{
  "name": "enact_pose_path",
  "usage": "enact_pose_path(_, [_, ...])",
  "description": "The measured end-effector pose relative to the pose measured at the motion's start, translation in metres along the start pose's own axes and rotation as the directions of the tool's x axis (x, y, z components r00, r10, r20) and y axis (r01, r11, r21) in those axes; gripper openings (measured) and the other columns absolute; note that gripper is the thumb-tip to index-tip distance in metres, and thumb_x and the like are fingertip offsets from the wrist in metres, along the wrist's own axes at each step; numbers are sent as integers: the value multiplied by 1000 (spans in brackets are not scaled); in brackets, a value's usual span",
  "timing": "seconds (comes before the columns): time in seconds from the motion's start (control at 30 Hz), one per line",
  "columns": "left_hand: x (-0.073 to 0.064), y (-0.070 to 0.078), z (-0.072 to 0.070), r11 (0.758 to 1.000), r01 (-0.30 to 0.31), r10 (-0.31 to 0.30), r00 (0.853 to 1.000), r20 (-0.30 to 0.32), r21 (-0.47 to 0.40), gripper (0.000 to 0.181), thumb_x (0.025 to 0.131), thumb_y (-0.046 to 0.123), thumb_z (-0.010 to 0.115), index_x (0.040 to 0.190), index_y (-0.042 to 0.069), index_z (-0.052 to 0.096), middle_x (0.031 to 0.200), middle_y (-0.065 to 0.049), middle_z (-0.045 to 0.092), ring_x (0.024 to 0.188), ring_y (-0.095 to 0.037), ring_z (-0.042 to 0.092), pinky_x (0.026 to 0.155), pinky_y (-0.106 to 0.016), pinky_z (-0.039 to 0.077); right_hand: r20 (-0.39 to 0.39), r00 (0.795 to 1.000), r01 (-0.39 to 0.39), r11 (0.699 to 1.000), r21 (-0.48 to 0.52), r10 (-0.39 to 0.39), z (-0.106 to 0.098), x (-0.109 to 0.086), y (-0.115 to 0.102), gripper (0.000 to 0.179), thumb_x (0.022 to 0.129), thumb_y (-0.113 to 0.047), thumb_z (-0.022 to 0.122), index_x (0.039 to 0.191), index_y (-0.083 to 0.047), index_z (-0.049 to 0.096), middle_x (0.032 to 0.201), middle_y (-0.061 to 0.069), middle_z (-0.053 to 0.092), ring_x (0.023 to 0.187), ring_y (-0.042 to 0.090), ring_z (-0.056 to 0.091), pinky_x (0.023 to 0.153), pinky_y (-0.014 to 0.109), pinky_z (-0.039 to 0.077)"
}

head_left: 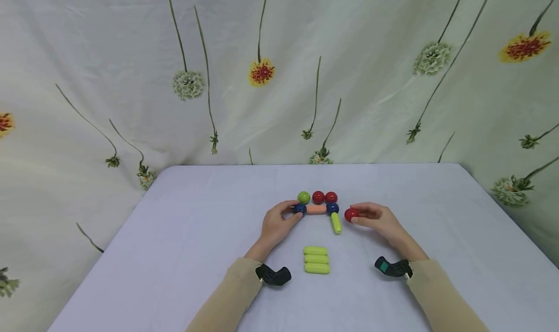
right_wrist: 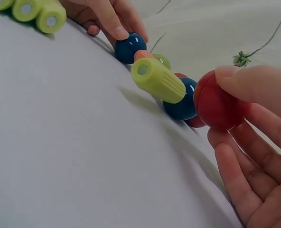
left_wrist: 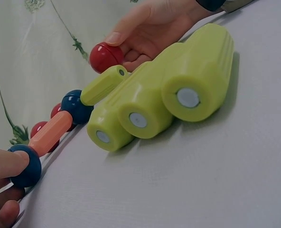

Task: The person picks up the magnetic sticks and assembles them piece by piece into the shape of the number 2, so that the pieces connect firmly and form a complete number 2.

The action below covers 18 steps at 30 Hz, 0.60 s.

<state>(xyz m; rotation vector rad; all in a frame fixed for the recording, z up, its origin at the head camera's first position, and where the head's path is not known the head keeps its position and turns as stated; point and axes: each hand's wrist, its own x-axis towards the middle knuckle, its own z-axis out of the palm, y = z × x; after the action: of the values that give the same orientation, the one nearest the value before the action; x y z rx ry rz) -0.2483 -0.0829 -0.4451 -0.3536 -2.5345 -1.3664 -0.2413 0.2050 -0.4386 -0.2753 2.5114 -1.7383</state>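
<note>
"What was held?"
"The left hand pinched a blue ball, the right hand a red ball, short of the table's far edge."
"Between them?"
"An orange stick linked that blue ball to a second blue ball, which bore a green stick."
"Closer to that edge?"
"A green ball and two red balls sat there; three green sticks lay farther from it."
</note>
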Motion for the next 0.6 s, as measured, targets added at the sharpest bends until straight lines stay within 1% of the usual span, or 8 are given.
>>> enact_pose_path(0.1, [0,0,0,1000,-5,5,1000,-1,-2,33,85,20,70,116,12,66,107,-6,66,97,-20,60,68,-27,40,26,1000,16,1000,15,-16,1,-3,2,46,81,-26,74,120,-4,61,117,15,60,101,26,58,81,23,48])
enact_pose_path(0.37, [1,0,1,1000,-16,16,1000,-2,10,33,85,21,71,116,11,66,108,-6,66,98,-20,60,69,-27,40,76,996,44,999,-2,-44,4,-14,2,44,82,-22,73,119,-3,60,116,15,60,99,26,59,79,24,50])
enact_pose_path(0.5, [1,-1,1,1000,-16,16,1000,-1,15,33,85,21,71,116,11,66,108,-7,66,98,-20,60,69,-27,40,94,994,61,998,6,-61,4,-16,2,43,82,-21,73,119,-3,60,116,15,60,99,27,58,79,24,50])
enact_pose_path(0.6, [1,-1,1,1000,-15,15,1000,0,15,33,85,21,71,116,11,66,108,-7,66,98,-21,60,69,-27,40,124,989,74,997,16,-76,3,-16,2,41,83,-19,72,118,-2,60,114,15,60,98,27,58,79,25,50])
